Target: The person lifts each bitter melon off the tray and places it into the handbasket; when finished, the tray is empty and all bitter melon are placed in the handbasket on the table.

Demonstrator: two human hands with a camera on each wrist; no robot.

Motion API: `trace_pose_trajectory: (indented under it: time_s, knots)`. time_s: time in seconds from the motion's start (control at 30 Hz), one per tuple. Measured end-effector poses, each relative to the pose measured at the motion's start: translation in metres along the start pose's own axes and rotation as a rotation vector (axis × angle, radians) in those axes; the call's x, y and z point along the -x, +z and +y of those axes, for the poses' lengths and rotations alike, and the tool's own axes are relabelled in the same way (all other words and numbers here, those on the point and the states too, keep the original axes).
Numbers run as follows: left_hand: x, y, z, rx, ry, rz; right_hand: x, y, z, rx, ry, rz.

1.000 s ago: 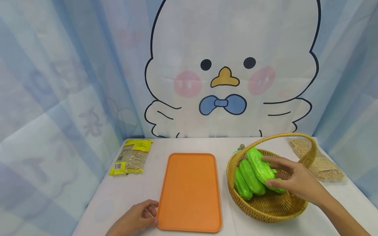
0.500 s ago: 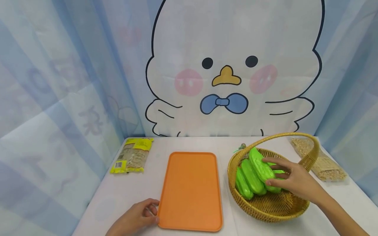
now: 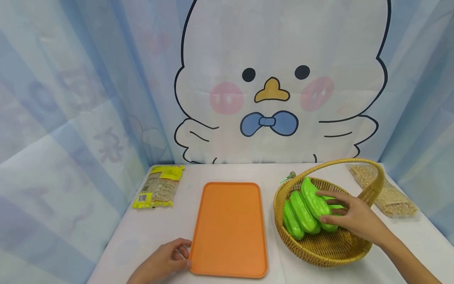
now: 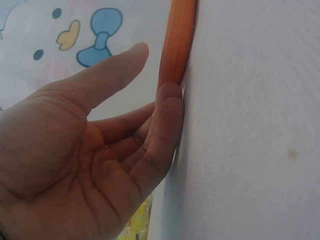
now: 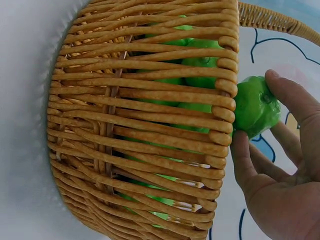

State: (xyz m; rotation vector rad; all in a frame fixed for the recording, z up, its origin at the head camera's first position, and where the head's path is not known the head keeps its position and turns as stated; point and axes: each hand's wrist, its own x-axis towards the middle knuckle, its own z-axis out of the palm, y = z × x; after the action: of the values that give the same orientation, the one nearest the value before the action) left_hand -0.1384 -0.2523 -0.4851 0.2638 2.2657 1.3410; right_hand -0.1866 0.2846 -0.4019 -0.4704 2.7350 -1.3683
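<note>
I count three green gourds in one wicker basket, one orange tray, and two packets.

Left hand low at bottom centre-left, fingers relaxed, right hand reaching from lower right, fingers curled in a grip

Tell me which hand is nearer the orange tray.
Left. The left hand touches the orange tray at its near left corner; the right hand is over the basket, gripping a green gourd.

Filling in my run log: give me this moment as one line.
right hand grips green cucumber in wicker basket | left hand touches orange tray edge
</note>
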Motion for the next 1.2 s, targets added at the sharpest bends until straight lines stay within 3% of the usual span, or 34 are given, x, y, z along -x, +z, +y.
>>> trace_pose_trajectory:
  time_s: [0.23, 0.93, 1.1, 1.2]
  knots:
    - [-0.001, 0.0, -0.001, -0.001, -0.001, -0.006, 0.001, 0.002, 0.0, 0.051, -0.009, 0.019]
    - [-0.004, -0.003, -0.001, -0.008, -0.022, -0.014, 0.008, 0.005, -0.001, -0.005, -0.028, 0.036]
    - [-0.005, 0.0, -0.003, -0.004, -0.04, -0.017, 0.03, -0.011, -0.005, 0.086, -0.04, 0.123]
    - [-0.003, -0.002, -0.002, -0.054, -0.038, 0.021, 0.051, -0.025, -0.002, 0.172, -0.033, 0.194]
